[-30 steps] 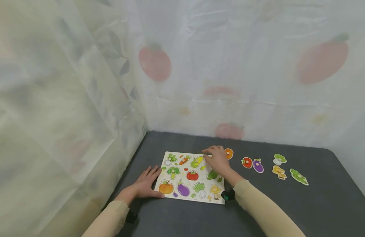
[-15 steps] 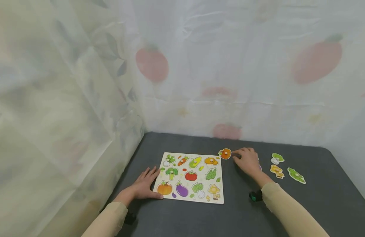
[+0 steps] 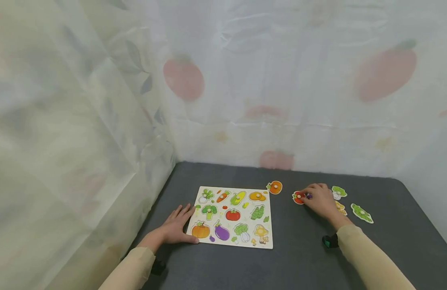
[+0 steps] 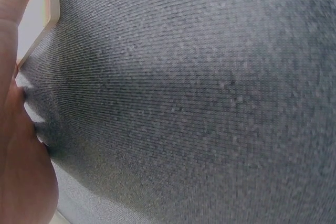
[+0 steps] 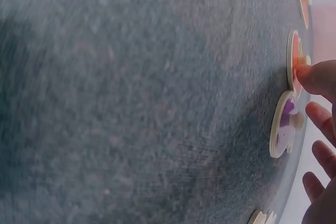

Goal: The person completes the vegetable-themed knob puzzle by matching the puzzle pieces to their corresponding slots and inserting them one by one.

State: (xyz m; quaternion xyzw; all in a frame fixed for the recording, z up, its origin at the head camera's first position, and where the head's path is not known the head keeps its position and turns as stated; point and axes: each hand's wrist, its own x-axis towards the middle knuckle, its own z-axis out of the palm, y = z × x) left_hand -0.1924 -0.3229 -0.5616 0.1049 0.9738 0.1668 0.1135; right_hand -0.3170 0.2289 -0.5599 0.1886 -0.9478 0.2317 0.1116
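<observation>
My left hand point(image 3: 174, 227) rests with spread fingers on the left edge of a white vegetable puzzle board point(image 3: 245, 219); its thumb lies at the near left corner. In the left wrist view part of that hand point(image 4: 23, 171) shows beside the board's corner point(image 4: 53, 9). My right hand point(image 3: 319, 199) is over a tomato piece point(image 3: 296, 199) and an eggplant piece point(image 5: 283, 127), mostly covered in the head view. In the right wrist view its thumb point(image 5: 317, 80) is at the tomato piece's knob point(image 5: 303, 61), while the other fingers stand apart, loosely bent.
A pumpkin piece point(image 3: 275, 187) lies by the board's far right corner. To the right are a leafy green piece point(image 3: 339, 191), a partly hidden mushroom piece point(image 3: 341, 207) and a pea pod piece point(image 3: 362, 213) on the dark table point(image 3: 288, 262). Patterned curtains point(image 3: 223, 80) border the table.
My right hand has gone from the board's far right corner, past the pumpkin piece, rightward to the tomato and eggplant pieces. The yellow-orange piece it uncovered sits in the board. My left hand stays put.
</observation>
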